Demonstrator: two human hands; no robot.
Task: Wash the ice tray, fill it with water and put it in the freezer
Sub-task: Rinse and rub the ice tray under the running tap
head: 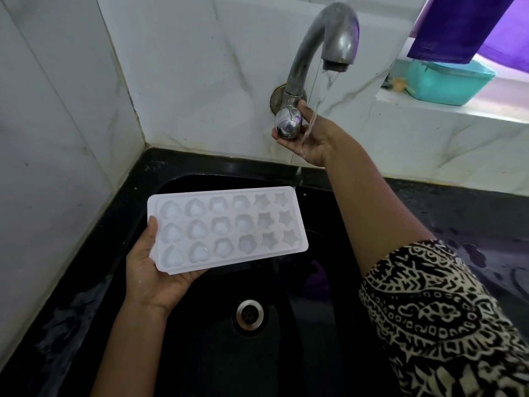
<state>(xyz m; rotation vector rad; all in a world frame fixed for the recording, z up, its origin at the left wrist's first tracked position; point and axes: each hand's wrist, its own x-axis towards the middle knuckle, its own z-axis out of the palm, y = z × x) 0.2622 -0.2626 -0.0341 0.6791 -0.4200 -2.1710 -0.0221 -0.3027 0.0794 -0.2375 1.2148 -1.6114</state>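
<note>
Inspection finding: I read no text, label, brand, number or sign on the ice tray (227, 229) in my left grip (151, 273), nor on the tap (323, 53) at 12 o'clock.

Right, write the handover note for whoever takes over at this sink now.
Left hand holds the ice tray by its left end, cavities up, over the black sink.
Right hand grips the tap knob; water runs from the spout, falling near the tray's far right corner.
Done: tap on.
To do: wash the tray, fill it, put it in the freezer.
</note>
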